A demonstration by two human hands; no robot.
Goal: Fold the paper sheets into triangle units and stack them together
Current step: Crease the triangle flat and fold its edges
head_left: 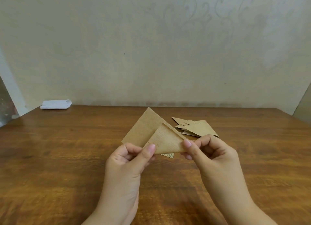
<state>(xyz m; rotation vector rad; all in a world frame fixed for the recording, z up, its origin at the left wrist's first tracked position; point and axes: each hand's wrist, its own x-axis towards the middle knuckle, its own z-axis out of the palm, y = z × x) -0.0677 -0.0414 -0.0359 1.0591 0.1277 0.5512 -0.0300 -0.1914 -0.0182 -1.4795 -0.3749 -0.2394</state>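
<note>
soft even light, slightly blurry, edges bowed

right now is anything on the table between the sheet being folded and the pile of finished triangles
Nothing visible. Both the left hand and right hand pinch the brown sheet above the table, and the pile lies just behind-right of it.

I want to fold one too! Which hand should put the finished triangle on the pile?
Probably the right hand. It already pinches the brown paper at its right corner, and the pile of folded triangles lies on the table just behind it. The left hand would have to cross over.
</note>
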